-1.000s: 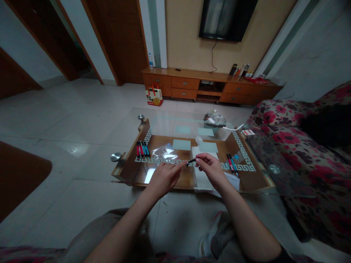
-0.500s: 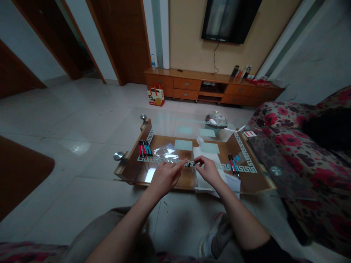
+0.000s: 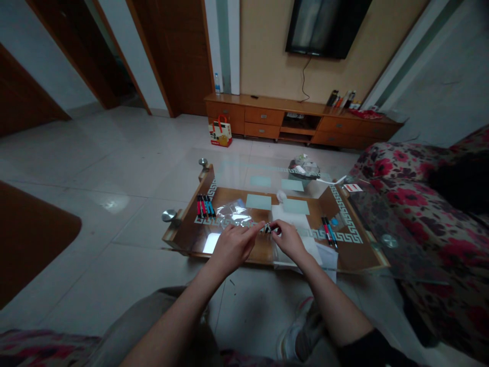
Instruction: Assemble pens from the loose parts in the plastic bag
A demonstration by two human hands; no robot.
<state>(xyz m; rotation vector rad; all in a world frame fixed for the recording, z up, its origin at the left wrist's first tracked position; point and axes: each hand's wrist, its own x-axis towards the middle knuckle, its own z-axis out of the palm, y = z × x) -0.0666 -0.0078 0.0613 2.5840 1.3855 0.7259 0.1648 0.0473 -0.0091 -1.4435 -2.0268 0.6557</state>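
Observation:
My left hand (image 3: 234, 247) is over the near side of the glass coffee table (image 3: 229, 244), its fingers closed and the index finger reaching right. What it grips, if anything, is too small to make out. Close by on the right, my right hand (image 3: 288, 238) pinches a small black piece (image 3: 268, 229) between thumb and fingertips. The two hands' fingertips almost meet there. A clear plastic bag (image 3: 234, 211) lies just beyond my left hand. Several red, black and blue pens (image 3: 206, 206) stand in a row at the left, with a few more pens (image 3: 329, 232) at the right.
White papers (image 3: 324, 259) lie under and beside my right forearm. A tray with crumpled wrappers (image 3: 304, 167) sits toward the back right. Beyond are a wooden TV cabinet (image 3: 263, 116) and a paper gift bag (image 3: 220, 133). A flowered sofa (image 3: 412, 188) flanks the table's right side.
The whole view has shifted slightly right. My right hand's fingertips have drawn nearer to my left fingertips, and the black piece shows less clearly between them.

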